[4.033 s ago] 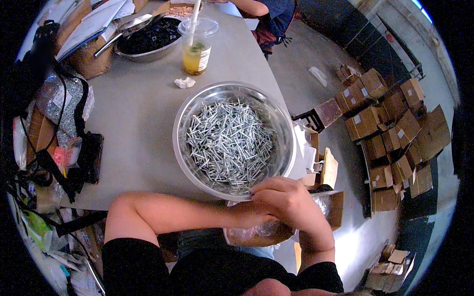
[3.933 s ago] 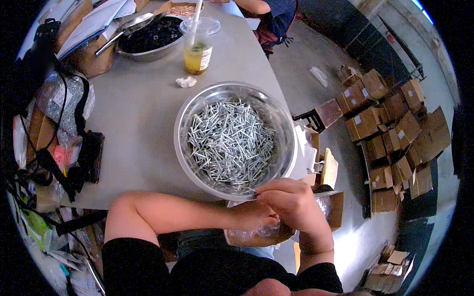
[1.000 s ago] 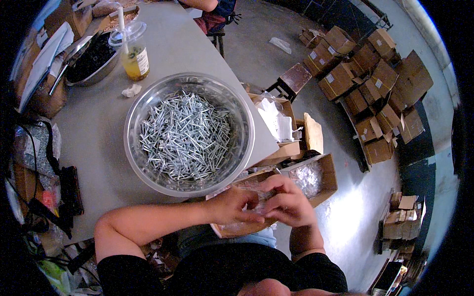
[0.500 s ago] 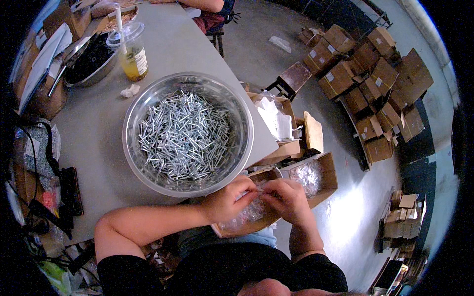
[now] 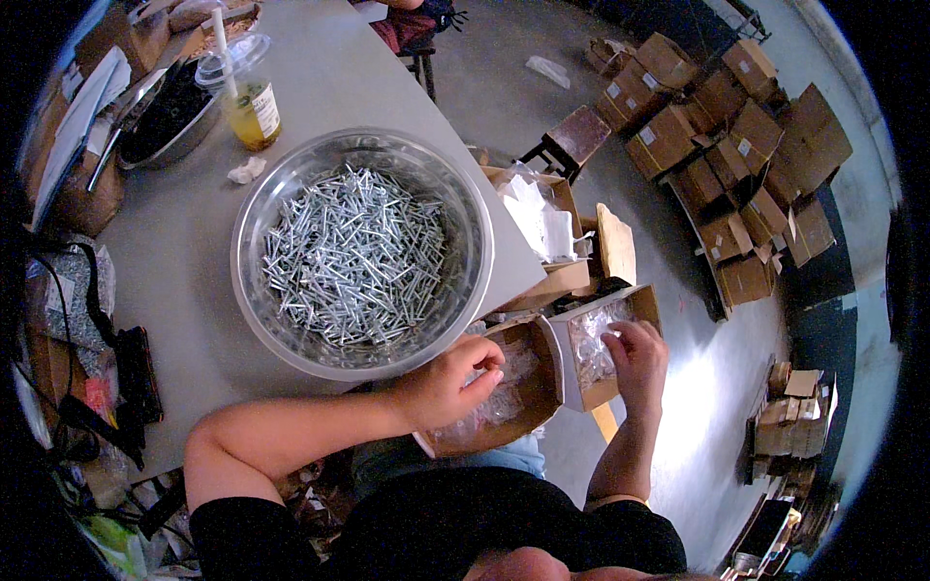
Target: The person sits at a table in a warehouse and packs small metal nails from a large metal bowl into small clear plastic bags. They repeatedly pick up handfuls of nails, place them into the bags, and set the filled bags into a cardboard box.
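Note:
My left hand (image 5: 453, 385) is curled beside the near rim of a steel bowl (image 5: 254, 320), its thumb close to the fingertips. Anything in that grip is too small to make out. A heap of thin silver nails or screws (image 5: 358, 257) fills the bowl. Under my left hand, a cardboard box (image 5: 538, 426) holds clear plastic bags (image 5: 499, 402). My right hand (image 5: 639, 360) is over a second cardboard box (image 5: 586, 392), fingers pinched at its clear plastic bags (image 5: 593, 339). Whether a bag is between those fingertips is not plain.
On the grey table (image 5: 320, 58) stand a lidded drink cup (image 5: 254, 111) with a straw, a crumpled tissue (image 5: 247, 170) and a basin of dark parts (image 5: 170, 131). A stool (image 5: 576, 136) and stacked cartons (image 5: 727, 174) are on the floor at right. Another person sits at the far end.
My hands, together half a second ago, have parted. The right hand has moved right, over the second box; the left has stayed near the bowl's rim.

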Motion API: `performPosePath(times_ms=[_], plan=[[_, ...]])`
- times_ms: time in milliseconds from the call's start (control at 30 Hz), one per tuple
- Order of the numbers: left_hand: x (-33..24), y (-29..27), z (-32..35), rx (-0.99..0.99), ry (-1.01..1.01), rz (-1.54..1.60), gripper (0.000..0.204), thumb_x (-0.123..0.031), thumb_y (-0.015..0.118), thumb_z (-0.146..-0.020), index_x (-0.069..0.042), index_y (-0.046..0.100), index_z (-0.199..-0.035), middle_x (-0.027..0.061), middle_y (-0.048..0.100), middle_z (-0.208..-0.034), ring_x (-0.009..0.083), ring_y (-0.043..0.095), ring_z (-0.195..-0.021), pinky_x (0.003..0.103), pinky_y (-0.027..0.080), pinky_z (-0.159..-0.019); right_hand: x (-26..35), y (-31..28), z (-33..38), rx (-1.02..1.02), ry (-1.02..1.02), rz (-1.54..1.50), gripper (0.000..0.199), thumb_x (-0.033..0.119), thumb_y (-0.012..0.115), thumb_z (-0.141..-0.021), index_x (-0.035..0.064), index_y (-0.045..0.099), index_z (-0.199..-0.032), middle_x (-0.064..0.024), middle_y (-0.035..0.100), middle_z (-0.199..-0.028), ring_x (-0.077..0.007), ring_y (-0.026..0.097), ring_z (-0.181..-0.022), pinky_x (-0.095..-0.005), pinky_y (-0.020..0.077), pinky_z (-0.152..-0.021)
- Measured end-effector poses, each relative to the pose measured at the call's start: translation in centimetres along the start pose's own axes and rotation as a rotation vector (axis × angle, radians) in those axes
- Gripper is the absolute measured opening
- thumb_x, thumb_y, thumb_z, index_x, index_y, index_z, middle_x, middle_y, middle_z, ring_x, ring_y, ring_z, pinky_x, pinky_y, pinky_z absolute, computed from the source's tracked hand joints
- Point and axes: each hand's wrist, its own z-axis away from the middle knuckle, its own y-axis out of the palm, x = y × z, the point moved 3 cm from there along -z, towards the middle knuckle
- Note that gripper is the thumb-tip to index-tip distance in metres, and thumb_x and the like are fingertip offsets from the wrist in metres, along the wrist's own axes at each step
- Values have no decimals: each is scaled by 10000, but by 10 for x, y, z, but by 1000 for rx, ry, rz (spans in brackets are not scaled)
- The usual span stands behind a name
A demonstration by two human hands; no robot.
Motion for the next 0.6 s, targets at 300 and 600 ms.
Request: performPosePath(times_ms=[300,600], plan=[[2,2,-1,24,7,-13,158,-65,638,-838,-4,558,-959,127,601,-893,248,607,-826,354,493,-757,8,129,71,700,-337,184,291,177,602,-827,46,526,-1076,-163,662,-911,-316,672,-843,-431,559,-692],[4,2,2,107,-14,-25,179,-53,639,-821,-1,553,-970,145,608,-918,275,619,-861,374,498,-772,9,132,65,702,-223,-97,301,136,662,-769,57,522,-1023,-202,629,-952,-402,646,-864,-460,539,-718]])
